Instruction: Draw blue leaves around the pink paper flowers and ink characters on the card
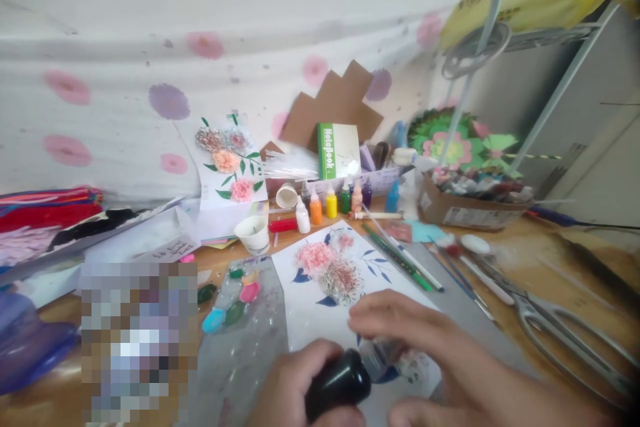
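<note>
Head view: wooden table (pixel 40 410), grey mat (pixel 235 360), flower-print cloth (pixel 110 120) behind. Bottle (pixel 338 383) glossy black, clear-tipped, tilted above flower-decorated sheet (pixel 305 313); left hand (pixel 287 387) clamped round it, right hand (pixel 440 340) beside tip, grip indeterminable.

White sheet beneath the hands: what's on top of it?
The white sheet carries a pink flower, a speckled flower, a smaller pale flower and blue leaves. The left hand, right hand and black bottle hide part of its near end; what they cover can't be seen.
</note>
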A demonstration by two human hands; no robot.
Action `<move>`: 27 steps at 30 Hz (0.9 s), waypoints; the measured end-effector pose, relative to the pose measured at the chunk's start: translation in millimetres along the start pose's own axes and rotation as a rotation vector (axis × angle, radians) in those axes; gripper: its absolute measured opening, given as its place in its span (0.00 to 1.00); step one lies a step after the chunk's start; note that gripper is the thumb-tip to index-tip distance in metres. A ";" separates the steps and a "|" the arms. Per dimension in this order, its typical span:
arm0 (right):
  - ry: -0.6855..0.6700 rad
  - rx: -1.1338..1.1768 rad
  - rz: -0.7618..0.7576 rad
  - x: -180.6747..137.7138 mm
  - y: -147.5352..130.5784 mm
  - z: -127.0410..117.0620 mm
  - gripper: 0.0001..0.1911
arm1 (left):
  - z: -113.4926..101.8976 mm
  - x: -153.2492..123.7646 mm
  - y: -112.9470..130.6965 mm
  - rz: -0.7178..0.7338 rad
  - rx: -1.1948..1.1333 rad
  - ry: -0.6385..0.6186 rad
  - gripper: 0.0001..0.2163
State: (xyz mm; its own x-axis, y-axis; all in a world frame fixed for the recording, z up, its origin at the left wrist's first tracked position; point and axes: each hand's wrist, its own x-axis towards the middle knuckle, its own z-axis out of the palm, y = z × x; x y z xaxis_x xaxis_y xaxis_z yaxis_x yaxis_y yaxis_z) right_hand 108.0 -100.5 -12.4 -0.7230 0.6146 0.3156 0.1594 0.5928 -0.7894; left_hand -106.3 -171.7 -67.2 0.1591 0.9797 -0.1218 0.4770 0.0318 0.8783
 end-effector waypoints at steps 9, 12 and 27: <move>-0.064 0.024 -0.007 4.7 11.2 5.3 0.09 | 1.1 6.3 11.0 0.077 -0.061 -0.029 0.18; -0.044 0.066 -0.123 3.1 11.9 2.4 0.15 | 0.4 5.3 11.4 0.062 -0.103 -0.061 0.18; 0.363 0.594 0.217 -3.6 45.7 -45.9 0.13 | 2.6 7.0 4.2 0.041 -0.555 -0.089 0.13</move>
State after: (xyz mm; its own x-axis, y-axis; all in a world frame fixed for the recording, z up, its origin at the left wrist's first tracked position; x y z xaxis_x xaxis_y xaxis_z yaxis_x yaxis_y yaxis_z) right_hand 148.7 -51.7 -25.4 -0.4318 0.8811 0.1929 -0.1923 0.1190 -0.9741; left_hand -100.9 -165.2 -65.6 0.2515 0.9627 -0.1000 -0.0532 0.1169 0.9917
